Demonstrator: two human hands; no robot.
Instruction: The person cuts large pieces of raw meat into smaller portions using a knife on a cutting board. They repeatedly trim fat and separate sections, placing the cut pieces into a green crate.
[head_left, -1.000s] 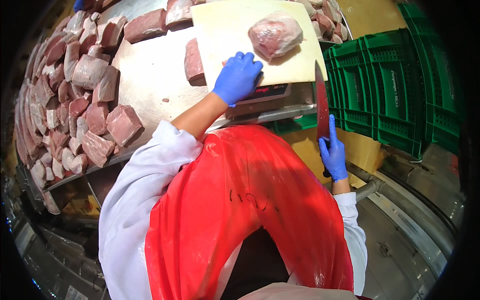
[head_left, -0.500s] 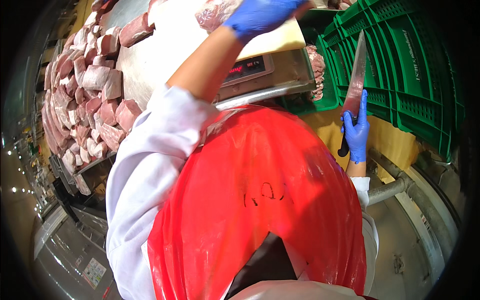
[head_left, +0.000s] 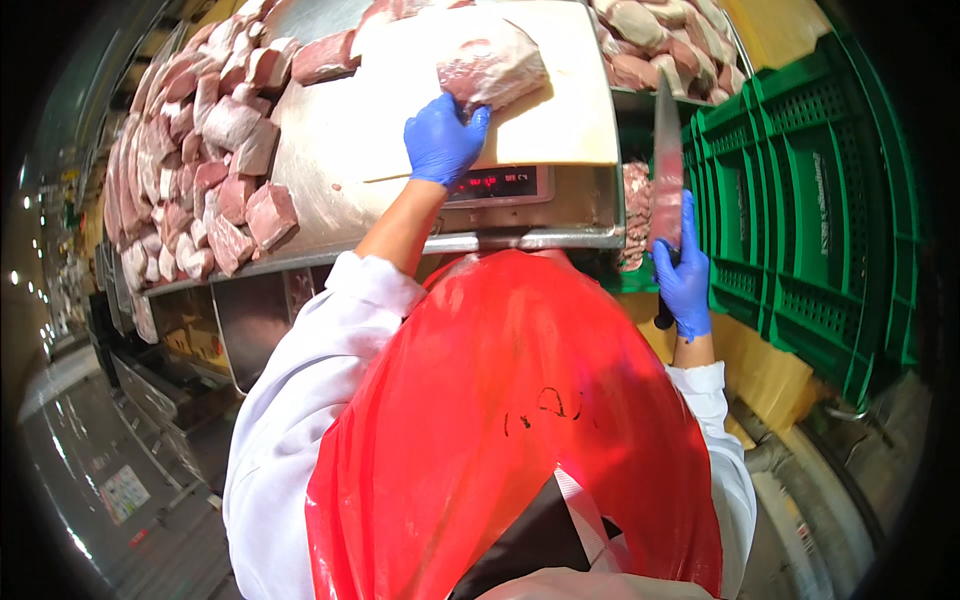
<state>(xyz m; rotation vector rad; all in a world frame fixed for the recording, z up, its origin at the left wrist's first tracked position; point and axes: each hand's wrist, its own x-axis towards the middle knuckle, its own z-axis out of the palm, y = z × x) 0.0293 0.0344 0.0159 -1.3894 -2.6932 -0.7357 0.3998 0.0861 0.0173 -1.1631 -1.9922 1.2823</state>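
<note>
My left hand [head_left: 443, 140], in a blue glove, grips the lower left end of a pale pink meat piece [head_left: 492, 62] lying on a cream cutting board [head_left: 565, 135]. My right hand [head_left: 680, 280], also blue-gloved, holds a long knife [head_left: 666, 150] by its dark handle, blade pointing up beside the board's right edge. Under the board's near edge is a scale [head_left: 515, 190] with a red lit display.
Many cut meat pieces [head_left: 230, 130] cover the steel table [head_left: 315, 160] at left; more pieces [head_left: 650, 40] are piled at upper right. Green crates [head_left: 760, 230] stand at right, and another holding trimmings [head_left: 635, 215] sits beside the table. My red apron [head_left: 510, 360] is below.
My left hand has come down from over the board to the meat's lower left, and the meat appears turned. The knife, held upright, has shifted left since half a second ago.
</note>
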